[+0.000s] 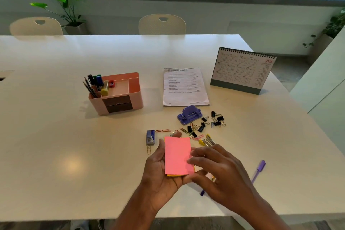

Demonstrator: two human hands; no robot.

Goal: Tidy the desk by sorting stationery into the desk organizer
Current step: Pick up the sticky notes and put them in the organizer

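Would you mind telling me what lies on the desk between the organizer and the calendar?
In the head view, only a printed sheet lies flat between the organizer and the calendar, touching neither.

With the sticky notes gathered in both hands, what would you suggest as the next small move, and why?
Probably carry the sticky notes up and left to the pink desk organizer and set them in its empty open compartment. The left hand already cups the squared stack, the right hand steadies its edge, and pens fill the organizer's left slots.
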